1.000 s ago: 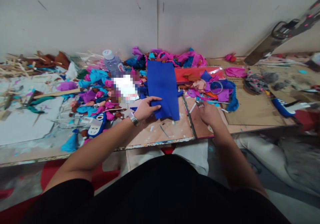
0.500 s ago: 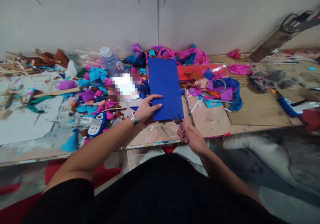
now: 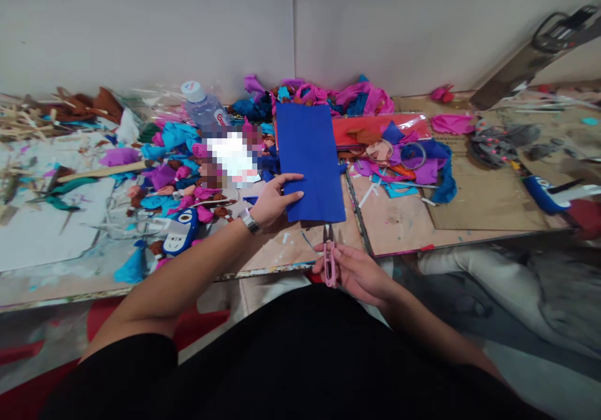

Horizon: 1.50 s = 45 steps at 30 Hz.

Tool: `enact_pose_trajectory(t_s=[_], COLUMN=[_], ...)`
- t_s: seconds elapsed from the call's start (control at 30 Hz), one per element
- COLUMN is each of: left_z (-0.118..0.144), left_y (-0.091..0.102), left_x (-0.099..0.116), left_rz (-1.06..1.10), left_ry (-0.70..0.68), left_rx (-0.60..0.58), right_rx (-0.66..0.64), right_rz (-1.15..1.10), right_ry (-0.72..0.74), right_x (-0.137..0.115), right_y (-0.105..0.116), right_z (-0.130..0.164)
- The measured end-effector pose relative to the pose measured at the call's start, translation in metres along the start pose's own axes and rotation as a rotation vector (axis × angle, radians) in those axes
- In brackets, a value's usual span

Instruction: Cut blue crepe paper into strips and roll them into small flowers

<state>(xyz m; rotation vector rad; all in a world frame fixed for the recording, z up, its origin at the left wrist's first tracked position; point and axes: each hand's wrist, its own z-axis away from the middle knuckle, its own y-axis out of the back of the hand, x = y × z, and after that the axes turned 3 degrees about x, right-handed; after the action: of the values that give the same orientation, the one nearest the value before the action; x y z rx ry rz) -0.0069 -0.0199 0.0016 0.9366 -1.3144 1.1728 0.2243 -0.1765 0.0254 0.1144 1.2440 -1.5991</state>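
Note:
A long blue fabric sheet [image 3: 307, 157] lies flat on the wooden board [image 3: 399, 220] in front of me. My left hand [image 3: 275, 199] presses on its near left corner, fingers spread over the cloth. My right hand [image 3: 354, 273] holds small pink thread snips [image 3: 329, 257], blades pointing up at the sheet's near edge.
Piles of pink, cyan and purple fabric scraps [image 3: 183, 163] lie to the left and behind, beside a plastic water bottle [image 3: 204, 108]. A red packet [image 3: 375, 131], a ring [image 3: 413, 155] and more scraps sit right. A blue-white power strip [image 3: 181, 235] lies near the front edge.
My right hand picked up the pink snips from the scraps on the right and brought them left and nearer, to the blue sheet's near edge. My left hand stayed on the sheet.

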Motion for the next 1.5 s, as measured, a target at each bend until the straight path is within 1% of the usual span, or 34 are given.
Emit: enact_pose_trajectory(t_s=[0.1,0.23,0.47,0.73,0.97,1.1,1.3,1.5], left_z=[0.000,0.001,0.002,0.000,0.001,0.001,0.002,0.006], left_y=[0.000,0.000,0.000,0.002,0.000,0.000,0.000,-0.006], left_x=[0.000,-0.002,0.001,0.001,0.003,0.003,0.003,0.011], left_rz=[0.027,0.071,0.053,0.060,0.063,0.073,0.050,0.140], left_ry=[0.016,0.033,0.014,0.033,0.037,0.055,0.044,0.102], left_rx=[0.000,-0.012,-0.006,-0.004,-0.005,-0.008,-0.009,0.011], right_rx=[-0.032,-0.020,-0.011,-0.093,-0.074,-0.056,-0.030,-0.003], right_rz=[-0.009,-0.047,-0.055,-0.048,-0.051,-0.056,-0.039,-0.021], right_ry=[-0.016,-0.027,-0.051,-0.108,-0.075,-0.055,-0.040,-0.031], right_x=[-0.001,-0.007,-0.013,-0.008,-0.015,-0.015,-0.014,-0.012], right_y=[0.001,0.001,-0.002,0.003,0.000,-0.001,0.000,0.002], right_z=[-0.005,-0.012,-0.018,-0.015,-0.023,-0.025,-0.028,-0.030])
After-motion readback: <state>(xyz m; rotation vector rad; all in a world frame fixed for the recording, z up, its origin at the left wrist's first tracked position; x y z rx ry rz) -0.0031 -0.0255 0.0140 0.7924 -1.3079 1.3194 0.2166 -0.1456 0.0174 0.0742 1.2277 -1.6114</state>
